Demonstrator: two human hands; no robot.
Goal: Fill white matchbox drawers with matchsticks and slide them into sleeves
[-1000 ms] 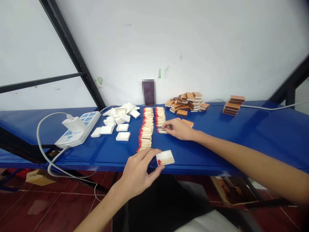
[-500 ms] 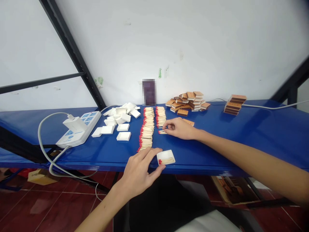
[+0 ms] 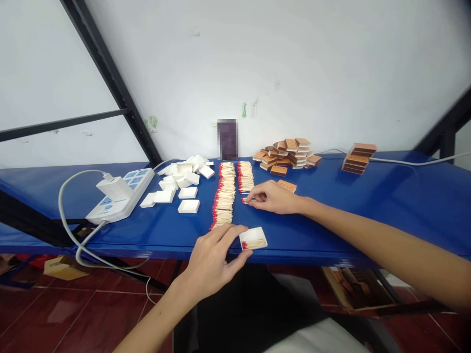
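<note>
Between thumb and index finger, my left hand [image 3: 215, 260] grips a white matchbox tray [image 3: 259, 232] at the shelf's front edge. Several red-headed matches [image 3: 254, 243] lie inside the tray. My right hand [image 3: 274, 197] has its fingertips pinched at a few matches [image 3: 244, 200] on the blue surface, their red heads showing left of the fingers. Beyond it is a short row of matches [image 3: 245, 177]. To the left runs a longer row of matches [image 3: 224, 196]. An orange matchbox sleeve [image 3: 287, 186] lies just behind my right hand, partly covered by it.
White empty trays [image 3: 184, 174] are heaped on the left, near a power strip [image 3: 121, 198] with a plugged-in charger [image 3: 114, 189]. Orange matchbox sleeves [image 3: 290, 154] are piled at the back, with a stack of matchboxes [image 3: 358, 158] farther right. A blurred dark rectangle [image 3: 227, 139] stands against the wall.
My right hand has shifted slightly, and its fingertips are now closed at the small group of matches near the short row. My left hand and the tray have stayed in place.
</note>
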